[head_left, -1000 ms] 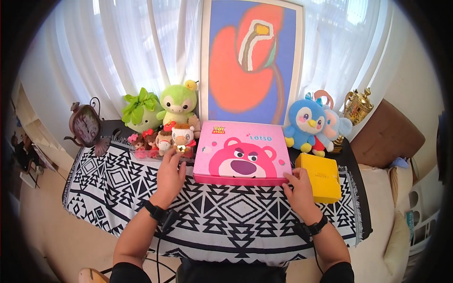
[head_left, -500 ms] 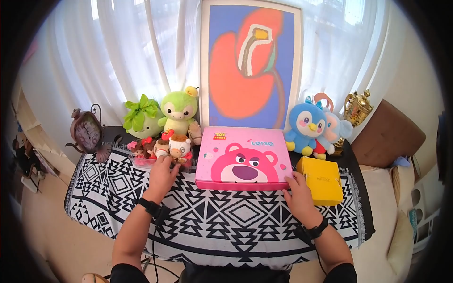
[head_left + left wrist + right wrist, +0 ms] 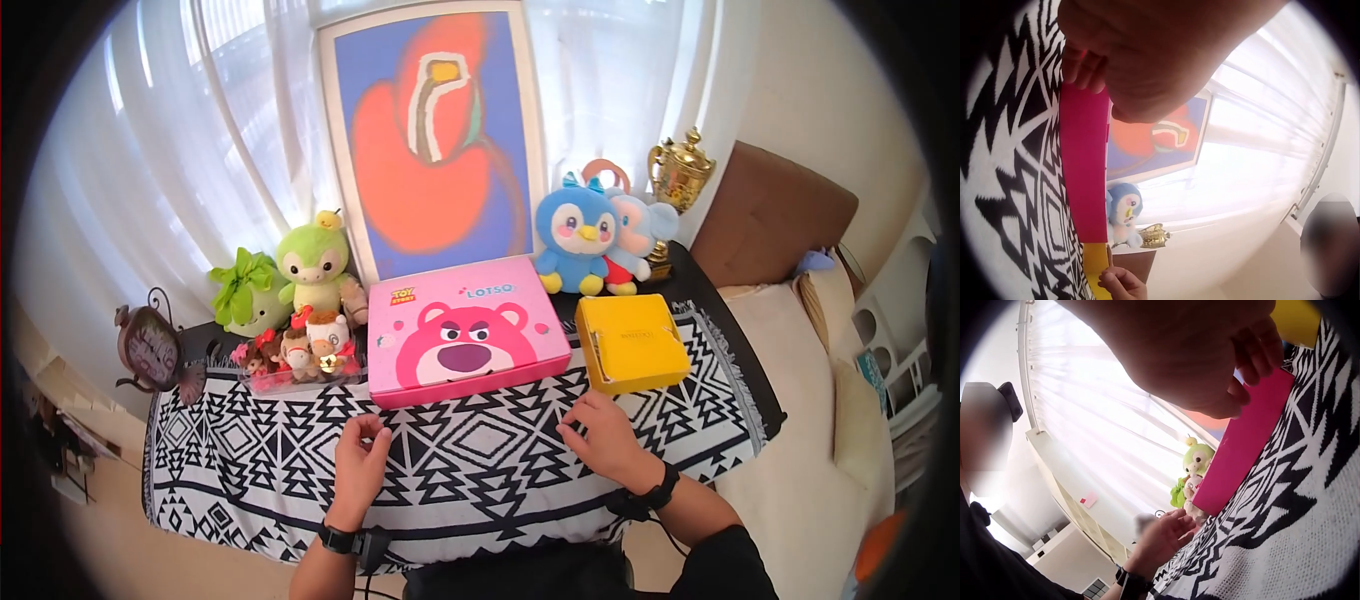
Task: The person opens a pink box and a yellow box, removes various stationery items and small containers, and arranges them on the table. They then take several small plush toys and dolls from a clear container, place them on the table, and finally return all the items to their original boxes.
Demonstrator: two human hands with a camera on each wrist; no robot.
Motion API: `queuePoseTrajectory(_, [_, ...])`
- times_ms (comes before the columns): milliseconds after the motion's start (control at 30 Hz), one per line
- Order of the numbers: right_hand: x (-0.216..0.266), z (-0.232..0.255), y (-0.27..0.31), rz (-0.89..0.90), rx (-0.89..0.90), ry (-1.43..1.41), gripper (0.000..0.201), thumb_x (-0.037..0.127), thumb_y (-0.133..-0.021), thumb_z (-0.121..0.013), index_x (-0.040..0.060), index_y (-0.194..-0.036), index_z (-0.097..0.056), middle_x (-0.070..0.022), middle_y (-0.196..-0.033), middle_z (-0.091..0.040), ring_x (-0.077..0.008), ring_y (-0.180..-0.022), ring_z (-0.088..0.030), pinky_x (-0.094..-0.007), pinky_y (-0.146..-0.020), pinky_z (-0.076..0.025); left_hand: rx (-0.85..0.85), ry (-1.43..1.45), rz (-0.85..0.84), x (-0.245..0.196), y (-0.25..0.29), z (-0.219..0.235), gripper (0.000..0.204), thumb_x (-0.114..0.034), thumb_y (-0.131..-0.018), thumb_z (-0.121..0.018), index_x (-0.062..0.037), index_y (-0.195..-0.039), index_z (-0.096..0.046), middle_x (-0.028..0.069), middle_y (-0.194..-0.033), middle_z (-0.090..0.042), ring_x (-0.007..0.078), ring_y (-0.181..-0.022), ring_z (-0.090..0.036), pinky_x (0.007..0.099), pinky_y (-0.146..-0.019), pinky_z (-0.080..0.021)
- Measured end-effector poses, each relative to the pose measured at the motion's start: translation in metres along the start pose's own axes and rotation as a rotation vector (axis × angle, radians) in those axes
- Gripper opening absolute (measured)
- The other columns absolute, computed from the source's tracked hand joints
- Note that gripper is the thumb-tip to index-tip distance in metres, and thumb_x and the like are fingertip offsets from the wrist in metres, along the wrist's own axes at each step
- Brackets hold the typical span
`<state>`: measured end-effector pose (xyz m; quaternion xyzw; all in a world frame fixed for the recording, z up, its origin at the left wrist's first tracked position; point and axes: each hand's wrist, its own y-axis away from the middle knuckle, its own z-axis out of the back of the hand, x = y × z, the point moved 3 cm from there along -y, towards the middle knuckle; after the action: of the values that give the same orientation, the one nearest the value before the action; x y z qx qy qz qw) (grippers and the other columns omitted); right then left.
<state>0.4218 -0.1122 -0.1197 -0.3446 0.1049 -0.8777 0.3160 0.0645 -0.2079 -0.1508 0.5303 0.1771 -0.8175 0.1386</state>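
Front and centre on the patterned cloth (image 3: pixel 450 500) lies a pink Lotso box (image 3: pixel 480 335), its lid down. My left hand (image 3: pixel 360 465) is over the cloth just short of the box's front left corner, fingers loosely bent and holding nothing. To the right, my right hand (image 3: pixel 605 440) hovers near the lower edge of a yellow box (image 3: pixel 640 345), also with nothing in its relaxed fingers. In the right wrist view the pink box's front side (image 3: pixel 1241 450) shows beyond the fingertips. Small plush toys (image 3: pixel 325 345) sit in a clear tray left of the pink box.
Two green plush toys (image 3: pixel 315 265) stand at the back left, beside a dark metal ornament (image 3: pixel 150 350). A framed picture (image 3: pixel 440 150) leans behind the pink box. A blue penguin plush (image 3: pixel 578 235) and a gold trophy (image 3: pixel 680 180) are at the back right.
My left hand has drawn back from the small plush toys toward the near side. My right hand has left the pink box's right corner. The head view has swung right and tilted.
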Motion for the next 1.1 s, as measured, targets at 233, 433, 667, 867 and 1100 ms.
queuePoseTrajectory(233, [-0.013,0.0,0.014,-0.069,0.001,-0.086,0.022,0.018,-0.083,-0.078,0.0049,-0.075,-0.062,-0.0127,-0.081,-0.058,-0.0338,-0.081,-0.059,-0.0427,-0.072,-0.048,0.022,0.112,0.112,0.017,0.026,-0.01,0.017,-0.01,-0.096,-0.068,0.0006,-0.107,-0.061,0.0023,-0.091,-0.063,0.0087,-0.08,-0.057,0.0237,-0.073,-0.048])
queuePoseTrajectory(433, [-0.026,-0.009,0.019,-0.165,0.103,-0.113,0.026,0.023,-0.084,-0.078,0.0043,-0.075,-0.062,-0.0132,-0.081,-0.058,-0.0326,-0.08,-0.059,-0.0424,-0.071,-0.048,0.0,0.163,0.13,0.019,0.028,-0.01,0.017,-0.009,-0.096,-0.068,0.0005,-0.108,-0.06,0.0003,-0.09,-0.063,0.0074,-0.079,-0.057,0.0232,-0.072,-0.048])
queuePoseTrajectory(667, [-0.032,-0.013,0.022,-0.163,0.107,-0.131,0.025,0.022,-0.084,-0.078,0.0042,-0.078,-0.062,-0.0125,-0.083,-0.059,-0.0313,-0.081,-0.059,-0.0416,-0.072,-0.049,0.005,0.124,0.149,0.022,0.025,-0.011,0.026,-0.012,-0.094,-0.07,0.0025,-0.114,-0.06,0.0032,-0.093,-0.065,0.0107,-0.083,-0.06,0.0254,-0.077,-0.051])
queuePoseTrajectory(867, [-0.023,-0.002,0.003,-0.058,0.015,-0.113,0.043,0.022,-0.086,-0.077,0.0003,-0.12,-0.06,-0.0207,-0.119,-0.059,-0.0375,-0.11,-0.059,-0.0435,-0.097,-0.048,-0.116,-0.026,-0.03,0.016,0.004,-0.011,0.044,-0.011,-0.092,-0.07,0.0058,-0.13,-0.055,0.0135,-0.112,-0.061,0.0198,-0.104,-0.059,0.0286,-0.084,-0.053])
queuePoseTrajectory(1100, [-0.049,-0.028,-0.056,-0.12,-0.065,-0.089,0.08,0.028,-0.088,-0.074,-0.01,-0.148,-0.037,-0.0341,-0.15,-0.04,-0.0467,-0.141,-0.039,-0.0477,-0.118,-0.033,-0.128,-0.077,-0.071,0.017,-0.039,-0.026,0.068,-0.021,-0.088,-0.074,0.014,-0.139,-0.047,0.0263,-0.126,-0.055,0.0331,-0.116,-0.057,0.0387,-0.099,-0.049])
